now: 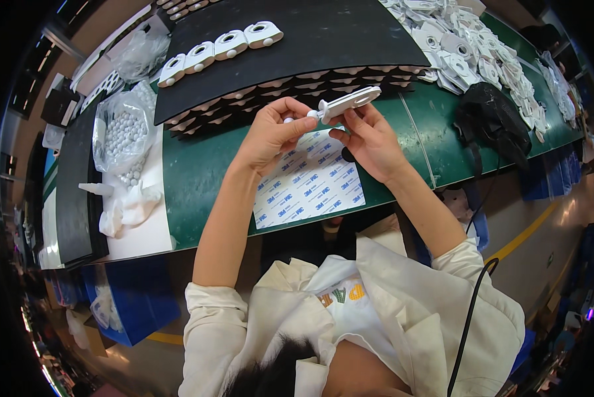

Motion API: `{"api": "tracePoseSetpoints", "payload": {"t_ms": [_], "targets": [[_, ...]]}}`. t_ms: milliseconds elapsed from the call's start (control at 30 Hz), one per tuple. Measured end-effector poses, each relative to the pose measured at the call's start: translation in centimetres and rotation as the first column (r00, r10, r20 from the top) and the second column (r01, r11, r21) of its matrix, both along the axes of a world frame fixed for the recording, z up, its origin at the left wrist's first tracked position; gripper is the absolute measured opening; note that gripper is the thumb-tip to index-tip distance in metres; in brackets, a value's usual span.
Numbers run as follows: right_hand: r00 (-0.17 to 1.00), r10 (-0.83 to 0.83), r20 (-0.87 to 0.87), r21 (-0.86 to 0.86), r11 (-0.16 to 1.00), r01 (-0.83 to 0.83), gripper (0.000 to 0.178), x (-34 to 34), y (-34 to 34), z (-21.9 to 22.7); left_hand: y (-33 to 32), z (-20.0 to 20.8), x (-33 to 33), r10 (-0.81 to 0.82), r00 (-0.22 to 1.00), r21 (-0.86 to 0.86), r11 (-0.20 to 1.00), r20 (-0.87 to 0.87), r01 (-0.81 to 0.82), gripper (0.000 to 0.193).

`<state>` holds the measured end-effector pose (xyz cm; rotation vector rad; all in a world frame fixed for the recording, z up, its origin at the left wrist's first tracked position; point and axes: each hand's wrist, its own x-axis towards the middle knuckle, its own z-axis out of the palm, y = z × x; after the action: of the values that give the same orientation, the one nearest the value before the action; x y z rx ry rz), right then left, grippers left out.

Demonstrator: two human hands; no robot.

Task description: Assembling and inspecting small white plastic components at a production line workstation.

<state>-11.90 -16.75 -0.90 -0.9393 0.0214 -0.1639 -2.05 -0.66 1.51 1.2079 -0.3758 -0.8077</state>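
Observation:
Above the near part of the green table, my right hand (374, 140) is closed on a flat white plastic part (351, 102) with a rounded end and an oval opening. My left hand (275, 131) pinches a small white ball (312, 115) against the near end of that part. A second white ball shows at the left hand's curled fingers. Beneath both hands lies a sheet of printed backing paper (310, 188), with a small black disc (348, 154) by its right edge.
Stacked black boards (336, 40) hold white parts between layers, with a row of finished-looking white parts (230, 44) on top. Left are a bag of white balls (121, 135) and crumpled white cloth (130, 206). Right are a heap of white parts (456, 49) and a black bag (492, 122).

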Motion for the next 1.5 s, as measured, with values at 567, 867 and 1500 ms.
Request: {"api": "tracePoseSetpoints", "payload": {"t_ms": [567, 867, 1500], "targets": [[0.981, 0.053, 0.186, -0.597, 0.799, 0.070, 0.023, 2.3, -1.3, 4.9, -0.6, -1.6, -0.1, 0.210, 0.781, -0.026, 0.970, 0.588, -0.241, 0.030], [0.873, -0.266, 0.408, -0.713, 0.504, 0.487, 0.029, 16.8, -7.6, 6.1, 0.4, -0.4, 1.1, 0.051, 0.985, -0.056, 0.997, -0.163, -0.061, 0.022], [0.919, -0.330, 0.218, -0.916, -0.395, 0.075, 0.031, 11.2, -26.6, 6.3, 0.0, -1.2, 1.4, -0.027, 0.945, -0.150, 0.988, -0.326, -0.023, 0.030]]}}
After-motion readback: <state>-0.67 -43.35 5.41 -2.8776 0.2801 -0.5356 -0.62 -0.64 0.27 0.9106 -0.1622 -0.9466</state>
